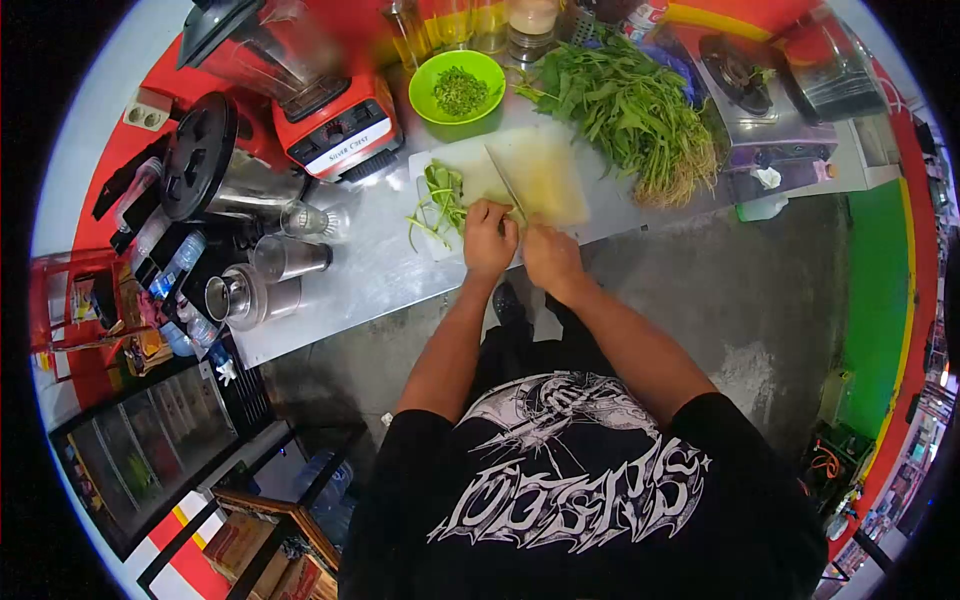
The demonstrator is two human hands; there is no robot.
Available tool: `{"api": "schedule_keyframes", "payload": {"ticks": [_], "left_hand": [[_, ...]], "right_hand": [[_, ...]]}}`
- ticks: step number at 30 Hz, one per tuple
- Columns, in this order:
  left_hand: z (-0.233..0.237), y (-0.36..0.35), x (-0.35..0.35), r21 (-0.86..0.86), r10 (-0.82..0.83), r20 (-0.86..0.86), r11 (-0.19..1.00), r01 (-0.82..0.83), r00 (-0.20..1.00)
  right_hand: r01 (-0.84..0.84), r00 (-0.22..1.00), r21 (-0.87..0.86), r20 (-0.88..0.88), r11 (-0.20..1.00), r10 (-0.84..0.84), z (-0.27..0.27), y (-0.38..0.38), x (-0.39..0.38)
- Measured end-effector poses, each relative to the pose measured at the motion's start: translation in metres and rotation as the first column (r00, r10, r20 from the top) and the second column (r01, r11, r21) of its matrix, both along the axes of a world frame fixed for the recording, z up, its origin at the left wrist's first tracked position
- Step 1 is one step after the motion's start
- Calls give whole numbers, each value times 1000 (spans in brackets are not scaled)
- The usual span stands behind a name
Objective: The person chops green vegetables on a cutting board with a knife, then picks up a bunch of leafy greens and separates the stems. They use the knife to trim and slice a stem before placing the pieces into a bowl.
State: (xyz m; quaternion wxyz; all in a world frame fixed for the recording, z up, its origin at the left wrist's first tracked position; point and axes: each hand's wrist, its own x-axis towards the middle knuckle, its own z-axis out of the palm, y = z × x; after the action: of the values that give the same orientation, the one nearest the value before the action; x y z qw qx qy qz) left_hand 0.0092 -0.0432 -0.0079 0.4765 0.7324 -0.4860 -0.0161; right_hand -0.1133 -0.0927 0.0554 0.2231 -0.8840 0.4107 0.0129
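Note:
My right hand [550,255] is closed around the handle of a knife [505,180], whose blade points away from me over a white cutting board [570,190] with a yellowish stain. Close to the blade, my left hand [488,240] has its fingers curled on the board. Leafy green stems [440,195] lie at the board's left side and run up against that hand; its grip on them is partly hidden. Beyond the board stands a bright green bowl [432,98] with chopped greens [460,92] in it.
A large bunch of rooted leafy greens [630,110] lies at right on the metal table [370,260]. A red blender [335,125] stands behind left, near a steel shaker [250,297] and glasses [285,258]. A gas stove [775,140] is at far right; jars line the back.

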Motion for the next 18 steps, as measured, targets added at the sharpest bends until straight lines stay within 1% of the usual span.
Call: {"api": "schedule_keyframes", "payload": {"ticks": [1,2,4,5,7,8,10,11,13,14,16,18], "left_hand": [[-1,0,0,-6,-11,-5,1000,11,1000],[-1,-1,0,-9,-11,-4,1000,11,1000],[1,0,-1,42,-3,-19,999,4,1000],[2,0,-1,41,-13,-14,999,13,1000],[6,1,-3,42,1,-16,999,0,1000],[8,1,-4,37,-11,-12,999,11,1000],[7,2,-3,6,-16,76,1000,16,997],[5,1,-3,-7,-34,82,999,35,996],[5,-1,-2,-12,-50,96,999,52,994],[4,0,-3,-7,-67,113,998,68,991],[5,1,-5,17,-60,86,998,59,994],[6,0,-4,12,-97,77,995,96,992]], "right_hand": [[19,999,24,-35,1000,-18,-2,3,-2],[19,999,20,-34,1000,-19,-4,3,-2],[88,994,111,-71,990,-81,-6,4,0],[97,994,111,-66,989,-90,-8,2,2],[77,996,79,46,994,-81,-10,-4,5],[88,994,75,51,993,-92,-10,-5,5],[115,993,119,-2,986,-116,2,-7,4],[118,993,111,-3,987,-118,4,-7,1],[164,986,156,-23,974,-162,3,-6,-8],[160,987,152,-30,975,-158,2,-8,-12],[284,957,78,-80,956,-278,-2,-13,-21],[296,954,56,-69,953,-292,-6,-23,-27]]}}
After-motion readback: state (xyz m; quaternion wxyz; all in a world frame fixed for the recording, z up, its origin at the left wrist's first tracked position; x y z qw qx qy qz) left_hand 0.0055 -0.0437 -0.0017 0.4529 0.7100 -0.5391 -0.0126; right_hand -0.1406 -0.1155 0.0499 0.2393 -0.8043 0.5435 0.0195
